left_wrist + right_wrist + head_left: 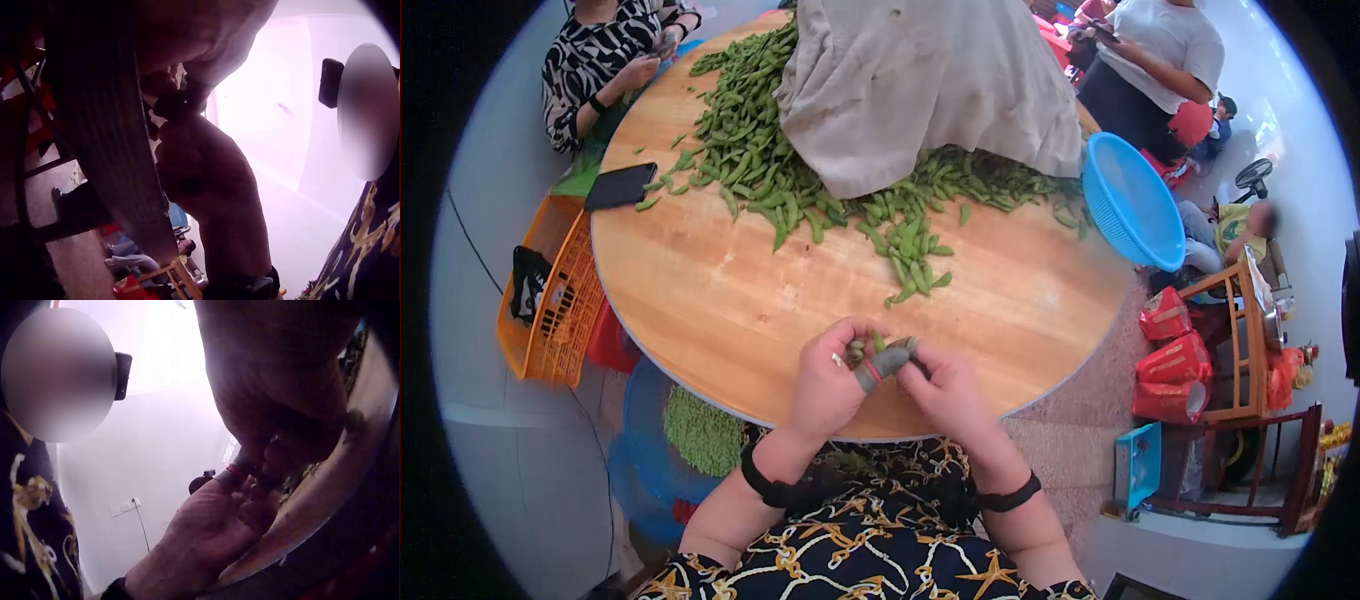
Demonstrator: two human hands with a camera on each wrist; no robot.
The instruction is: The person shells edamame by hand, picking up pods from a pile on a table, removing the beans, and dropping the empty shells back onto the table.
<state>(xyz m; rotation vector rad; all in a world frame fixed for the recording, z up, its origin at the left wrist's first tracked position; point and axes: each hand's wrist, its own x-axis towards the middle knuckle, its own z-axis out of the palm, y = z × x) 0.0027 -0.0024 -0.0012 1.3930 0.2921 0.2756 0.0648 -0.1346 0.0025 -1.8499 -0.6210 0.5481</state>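
Over the near edge of the round wooden table (pixel 800 290), both hands meet at the fingertips. The left hand (pixel 825 385) holds a few green soybean pods (pixel 857 350) in its curled fingers. Its thumb wears a grey wrap with a red band, also visible in the right wrist view. The right hand (pixel 950 395) curls its thumb and fingers at the left thumb tip, pinching at a pod mostly hidden by the fingers. Beyond them lies a large heap of soybean pods (pixel 750 130), with a trail of pods reaching toward the hands. Both wrist views are dark.
A grey cloth (pixel 930 90) covers much of the heap. A black phone (pixel 622 187) and a blue colander (pixel 1135 200) sit at the table's edges. Shelled green beans (pixel 700 430) fill part of a blue basin at lower left, below an orange crate (pixel 565 300). Other people are around the table.
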